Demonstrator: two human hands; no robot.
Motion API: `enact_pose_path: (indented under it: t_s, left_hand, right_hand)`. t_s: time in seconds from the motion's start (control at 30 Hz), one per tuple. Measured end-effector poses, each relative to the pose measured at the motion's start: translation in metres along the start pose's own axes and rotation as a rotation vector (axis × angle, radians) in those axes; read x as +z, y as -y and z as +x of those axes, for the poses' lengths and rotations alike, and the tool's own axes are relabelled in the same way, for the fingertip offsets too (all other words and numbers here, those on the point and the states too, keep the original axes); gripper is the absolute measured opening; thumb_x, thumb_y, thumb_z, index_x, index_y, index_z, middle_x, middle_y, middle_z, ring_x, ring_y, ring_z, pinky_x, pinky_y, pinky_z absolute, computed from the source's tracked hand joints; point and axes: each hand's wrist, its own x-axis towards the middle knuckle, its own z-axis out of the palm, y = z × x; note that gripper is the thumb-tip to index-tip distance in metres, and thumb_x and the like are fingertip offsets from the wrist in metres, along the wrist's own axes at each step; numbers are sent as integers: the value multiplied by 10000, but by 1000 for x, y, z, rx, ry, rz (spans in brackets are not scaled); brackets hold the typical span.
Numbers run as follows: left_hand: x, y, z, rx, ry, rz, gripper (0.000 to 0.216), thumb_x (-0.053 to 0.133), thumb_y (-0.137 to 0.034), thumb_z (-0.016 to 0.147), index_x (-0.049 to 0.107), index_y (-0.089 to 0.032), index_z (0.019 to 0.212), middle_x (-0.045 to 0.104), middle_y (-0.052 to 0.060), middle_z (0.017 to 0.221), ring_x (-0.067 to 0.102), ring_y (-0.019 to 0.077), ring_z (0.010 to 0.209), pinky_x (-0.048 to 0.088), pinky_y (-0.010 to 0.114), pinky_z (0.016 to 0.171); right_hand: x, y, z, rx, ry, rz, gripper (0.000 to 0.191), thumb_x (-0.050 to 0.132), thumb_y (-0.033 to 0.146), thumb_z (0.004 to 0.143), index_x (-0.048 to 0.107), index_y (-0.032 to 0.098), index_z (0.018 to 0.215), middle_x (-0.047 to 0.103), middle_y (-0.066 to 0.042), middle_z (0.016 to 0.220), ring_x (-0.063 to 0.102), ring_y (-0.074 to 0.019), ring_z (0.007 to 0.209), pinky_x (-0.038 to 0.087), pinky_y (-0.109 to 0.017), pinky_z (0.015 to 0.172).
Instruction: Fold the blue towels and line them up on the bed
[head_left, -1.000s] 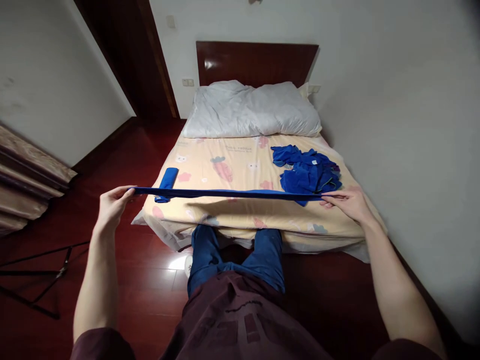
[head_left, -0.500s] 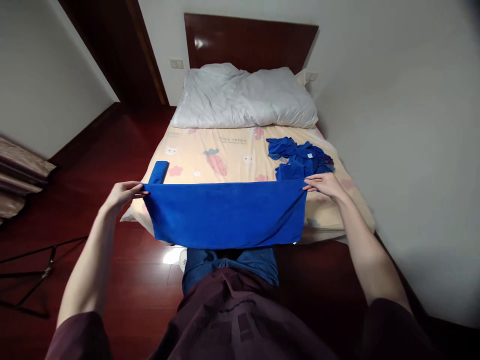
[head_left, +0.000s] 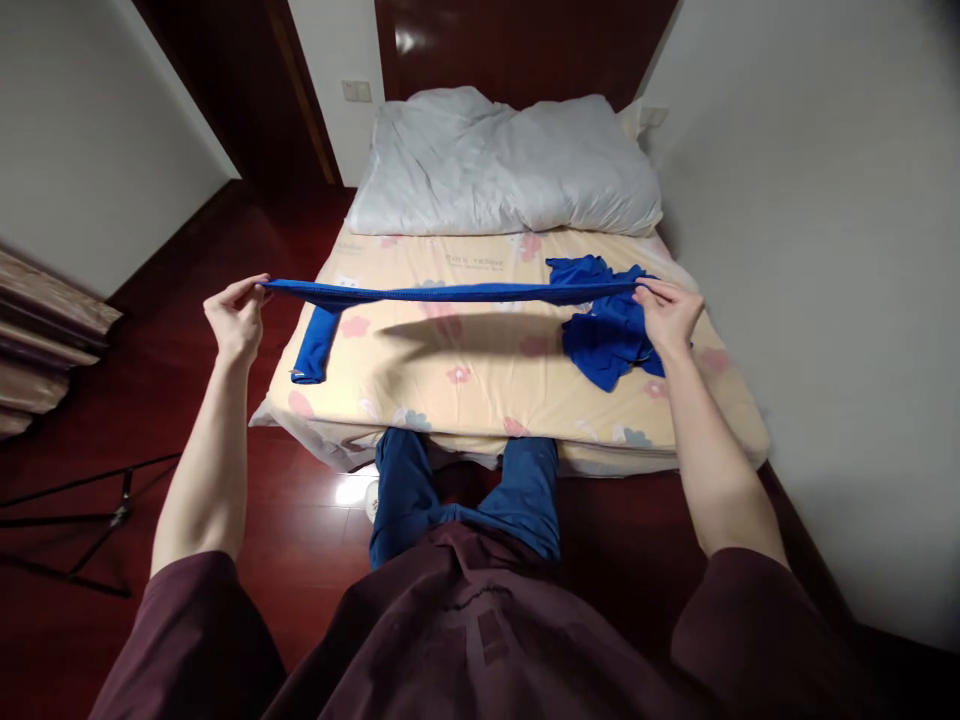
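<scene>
A blue towel [head_left: 457,293] is stretched taut in the air above the bed, seen almost edge-on as a thin strip. My left hand [head_left: 236,315] pinches its left corner, and my right hand [head_left: 670,312] pinches the right corner. Below it, the towel's shadow falls on the sheet. A folded blue cloth [head_left: 316,345] lies on the bed near my left hand, its upper end covered by the towel. On the right, close to my right hand, a crumpled pile of blue cloths [head_left: 606,345] rests on the bed, partly hidden by the towel and that hand.
The bed [head_left: 457,400] has a yellow patterned sheet, and my legs stand at its front edge. A white quilt [head_left: 502,170] lies across the head end below a dark headboard [head_left: 525,45]. Black stand legs [head_left: 120,515] are on the floor at left, near a curtain [head_left: 52,340].
Both hands have risen and moved forward over the bed with the towel. It hung down as a broad sheet before and now shows as a thin strip. My view has tilted downward.
</scene>
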Motion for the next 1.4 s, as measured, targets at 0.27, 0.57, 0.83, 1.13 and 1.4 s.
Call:
enact_pose_path:
  t_s: [0.27,0.57,0.83,1.13,1.4]
  left_hand:
    - [-11,71,-85,0,253,471,322,599,-393,897,759,-142,1021,696,104,1200,680,219,1012,560,402,944]
    - [9,151,-165,-270,671,751,343,521,-365,869,796,-187,973,676,139,1170,641,284,1070,511,392,992]
    - [4,154,-198,-335,844,824,273,548,-286,836,804,-238,919,666,121,1222,589,327,1173,517,430,983]
    - [117,120,-173,-84,663,820,534,441,-309,935,570,-203,1442,416,148,1556,315,381,1458,324,582,1166]
    - [228,119,-210,-129,659,718,638,393,-394,986,319,-224,1596,135,86,1693,34,358,1565,52,641,1235]
  right_hand:
    - [7,-65,-108,17,235,-349,220,637,253,861,782,139,981,735,-151,1141,701,-269,1034,609,-402,879]
    - [14,-118,-232,280,673,-723,238,556,217,886,785,181,942,730,-124,1172,697,-280,964,558,-397,880]
    - [-13,-126,-242,368,715,-670,188,597,173,817,778,203,860,742,-88,1145,696,-258,1031,560,-372,936]
    - [49,-126,-183,121,658,-726,501,451,187,922,587,141,1403,487,-147,1523,432,-311,1412,385,-493,1161]
    - [113,-176,-94,-14,830,-775,543,383,253,994,427,211,1534,258,-69,1670,161,-287,1559,173,-547,1256]
